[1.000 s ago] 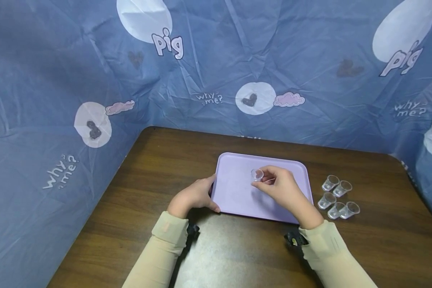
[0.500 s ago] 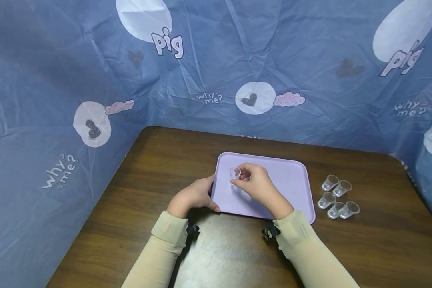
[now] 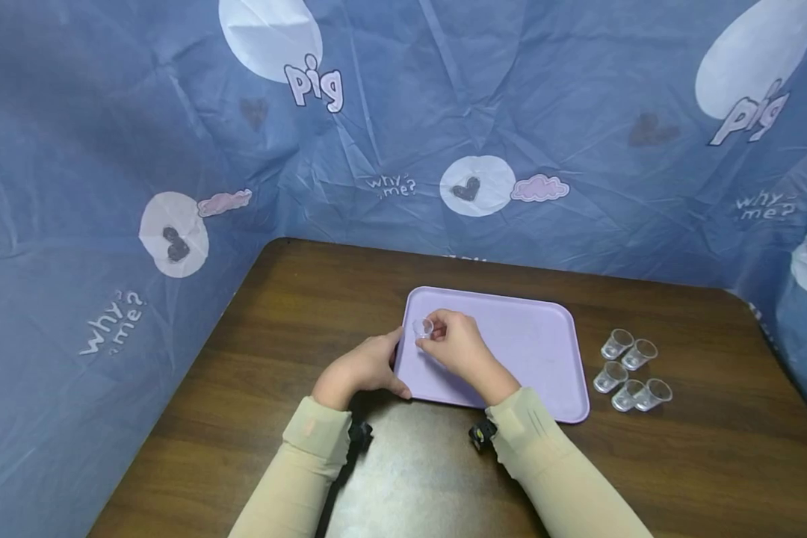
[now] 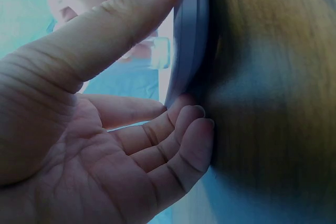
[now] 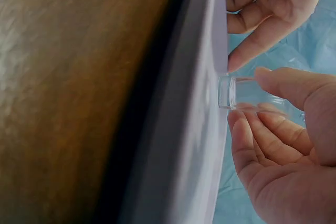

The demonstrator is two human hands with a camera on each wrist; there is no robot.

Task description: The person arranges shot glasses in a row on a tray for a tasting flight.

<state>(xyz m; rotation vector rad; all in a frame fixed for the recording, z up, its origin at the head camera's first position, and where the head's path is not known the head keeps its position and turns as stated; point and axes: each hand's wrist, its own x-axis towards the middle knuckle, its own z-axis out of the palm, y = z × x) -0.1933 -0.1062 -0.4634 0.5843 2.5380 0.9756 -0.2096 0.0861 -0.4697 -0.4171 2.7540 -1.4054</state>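
**Small clear cup held at the left end of the tray**

We see the right hand [image 3: 459,345] pinching a small clear cup [image 3: 422,328] between thumb and fingers. The cup is transparent plastic, short, slightly tapered, with a thick flat base; in the right wrist view its base [image 5: 226,92] meets or nearly meets the tray surface. It sits over the left end of the lilac tray [image 3: 545,336], close to the rim.

The left hand [image 3: 359,368] grips that left rim, thumb on top and fingers curled beneath the edge, as the left wrist view shows.

Five more clear cups [image 3: 631,370] lie clustered on the brown bench [image 3: 296,314], right of the tray and apart from it.
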